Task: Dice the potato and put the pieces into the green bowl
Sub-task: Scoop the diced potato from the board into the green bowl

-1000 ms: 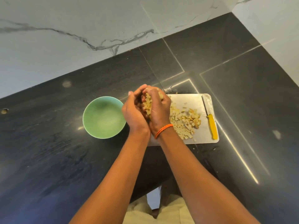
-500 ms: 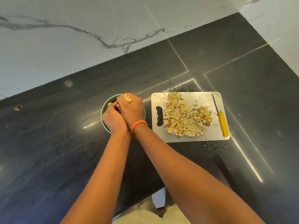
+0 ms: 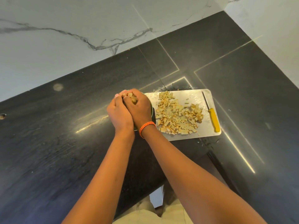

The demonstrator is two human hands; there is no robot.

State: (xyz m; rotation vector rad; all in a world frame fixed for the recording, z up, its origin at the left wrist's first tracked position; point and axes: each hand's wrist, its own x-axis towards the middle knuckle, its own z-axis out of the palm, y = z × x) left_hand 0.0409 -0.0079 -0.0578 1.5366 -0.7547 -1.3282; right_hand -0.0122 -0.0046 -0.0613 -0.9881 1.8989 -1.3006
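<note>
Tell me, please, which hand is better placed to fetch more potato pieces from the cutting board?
Right hand: it is on the side nearest the cutting board and its potato pile; the left hand sits farther away.

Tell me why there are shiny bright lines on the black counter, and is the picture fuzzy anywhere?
In the head view, a light overhead bounces off the glossy counter as bright streaks, one left of the hands and one right of the cutting board; the wide lens bends the counter edge; the potato pieces and knife look sharp, the forearms nearest the camera softer.
</note>
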